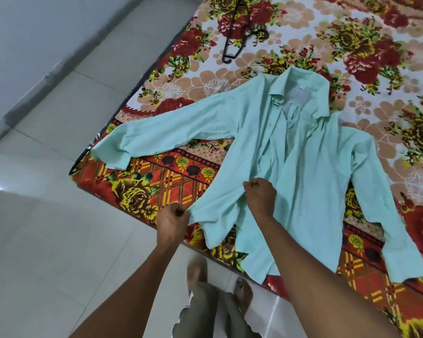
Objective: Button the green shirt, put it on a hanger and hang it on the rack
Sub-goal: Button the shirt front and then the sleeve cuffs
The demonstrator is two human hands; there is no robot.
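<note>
One mint-green long-sleeved shirt (303, 167) of thin, creased cotton-like cloth is lying spread open, collar away from the person, on a bed (388, 32) covered by a plush floral blanket (156, 186) in reds, yellows and beige. The left hand (172, 222) is pinching the shirt's lower hem corner with curled fingers at the bed's edge, while the right hand (260, 195) is gripping the front panel in a clenched fist. One thin black hanger (237, 35) is resting on the blanket beyond the collar, well apart from the shirt.
</note>
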